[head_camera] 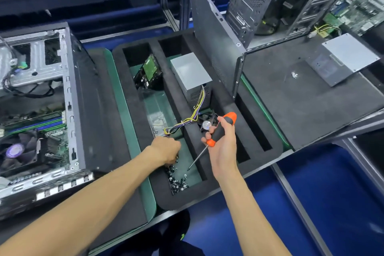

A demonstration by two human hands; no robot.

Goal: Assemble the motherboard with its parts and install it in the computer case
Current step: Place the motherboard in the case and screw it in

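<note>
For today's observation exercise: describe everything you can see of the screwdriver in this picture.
The screwdriver has a thick black grip with orange ends, rubbery or plastic by its look, and a thin bright metal shaft. The right hand is closed round the handle, holding it tilted, handle up and away, tip pointing down-left over the foam tray compartment, above the pile of screws. The tip touches nothing visible.

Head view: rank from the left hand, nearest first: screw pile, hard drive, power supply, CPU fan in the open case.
1. Screw pile: directly below the left hand, in the same foam slot.
2. Hard drive: farther up that slot.
3. Power supply and CPU fan: too close to call; one in the right-hand slot, one far left.
</note>
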